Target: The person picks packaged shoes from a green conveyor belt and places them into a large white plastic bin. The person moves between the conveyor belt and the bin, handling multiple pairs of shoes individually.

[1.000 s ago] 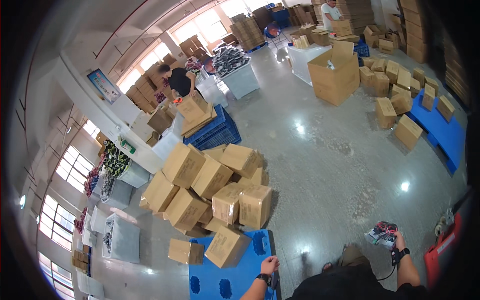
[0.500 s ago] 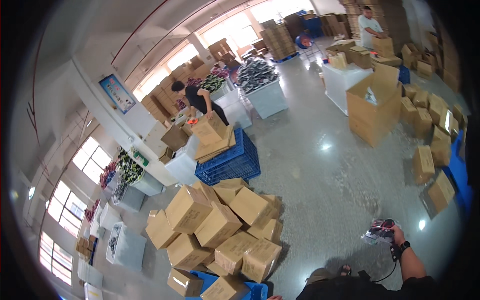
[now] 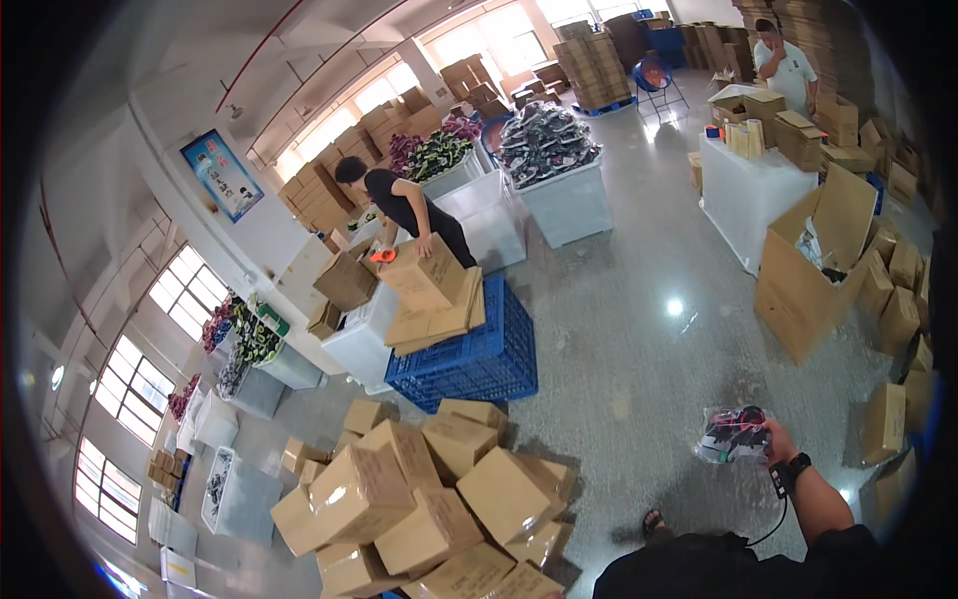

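Note:
My right hand (image 3: pixel 780 442) is closed on the edge of a clear plastic bag (image 3: pixel 735 435) holding dark items with some red and white; their exact kind I cannot make out. It is held out over the floor at the lower right, with a dark watch and a cable at the wrist. My left hand is out of view. To the left of the bag lies a heap of taped cardboard boxes (image 3: pixel 424 529), several of them tilted against each other.
A blue plastic crate (image 3: pixel 509 349) bears flattened cardboard and a box, with a person (image 3: pixel 404 205) handling the box. A large open carton (image 3: pixel 798 299) stands right, near a white bin (image 3: pixel 743 200). Another person (image 3: pixel 788 70) stands behind boxes. Heaped bins (image 3: pixel 564 205) line the back.
The view has moved forward, so the heap, crate and open carton appear nearer. My right hand still holds the bag, which shows more of its broad side. The far person's hand has risen toward the head.

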Tool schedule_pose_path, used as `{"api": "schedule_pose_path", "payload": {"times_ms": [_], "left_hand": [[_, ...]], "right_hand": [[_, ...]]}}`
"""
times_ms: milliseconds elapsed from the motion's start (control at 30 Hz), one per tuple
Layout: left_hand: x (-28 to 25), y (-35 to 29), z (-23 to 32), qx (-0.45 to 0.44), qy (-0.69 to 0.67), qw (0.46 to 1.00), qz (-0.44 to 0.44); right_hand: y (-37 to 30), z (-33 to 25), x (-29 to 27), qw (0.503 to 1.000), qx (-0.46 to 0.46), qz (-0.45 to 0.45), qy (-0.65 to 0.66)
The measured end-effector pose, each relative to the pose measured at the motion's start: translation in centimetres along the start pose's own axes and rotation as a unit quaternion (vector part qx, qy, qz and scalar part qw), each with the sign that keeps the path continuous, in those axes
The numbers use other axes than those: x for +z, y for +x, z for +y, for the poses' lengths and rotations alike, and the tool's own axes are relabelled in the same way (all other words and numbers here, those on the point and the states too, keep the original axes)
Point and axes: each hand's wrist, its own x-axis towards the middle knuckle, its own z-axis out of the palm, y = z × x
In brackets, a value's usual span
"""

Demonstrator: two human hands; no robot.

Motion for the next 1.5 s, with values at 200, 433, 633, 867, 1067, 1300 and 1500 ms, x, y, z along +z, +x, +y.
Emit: {"api": "schedule_pose_path", "payload": {"times_ms": [200, 433, 633, 867, 1067, 1300, 1500], "left_hand": [[2.3, 9.1, 23.2, 0.088, -0.076, 0.993, -0.028], [11.6, 15.6, 43.2, 0.092, -0.114, 0.984, 0.101], [13.3, 22.9, 44.3, 0.075, -0.021, 0.997, 0.016], [22.7, 25.6, 53.6, 0.089, 0.201, 0.968, 0.119], [19.6, 34.7, 62.8, 0.077, 0.416, 0.9, 0.103], [18.5, 40.6, 86.7, 0.049, 0.026, 0.996, 0.068], [22.1, 33.2, 105.1, 0.212, -0.17, 0.961, 0.049]], "right_hand": [[12.1, -8.1, 7.5, 0.999, 0.013, 0.021, 0.026], [34.6, -16.8, 14.5, 0.998, 0.011, -0.046, 0.046], [48.2, -28.8, 33.2, 0.987, 0.044, -0.153, -0.017], [66.4, -35.0, 47.0, 0.977, 0.062, -0.203, -0.005], [72.7, -36.6, 58.7, 0.973, 0.061, -0.222, -0.003], [80.0, -39.1, 64.4, 0.97, 0.09, -0.22, -0.046], [86.6, -35.9, 66.6, 0.952, 0.14, -0.252, -0.106]]}}
